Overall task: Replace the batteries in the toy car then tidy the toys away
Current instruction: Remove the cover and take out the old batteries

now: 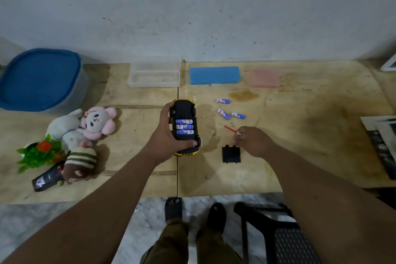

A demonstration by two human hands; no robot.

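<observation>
- From the head view, the left hand (165, 133) grips the toy car (185, 126) belly-up just above the tabletop (300, 156), fingers curled round its side and thumb across the near end, most likely to keep the open bay steady and facing up.
- Three blue batteries (184, 126) sit side by side in that bay, so the car seems loaded.
- The right hand (254, 141) pinches a small red screwdriver (231, 129) beside the black battery cover (231, 154), which lies flat close by, handy for refitting, I'd say.
- Three loose batteries (230, 109) lie apart further back, probably the spent ones.
- Plush toys (85, 133) and a blue-lidded tub (40, 80) wait at the left for tidying.
</observation>
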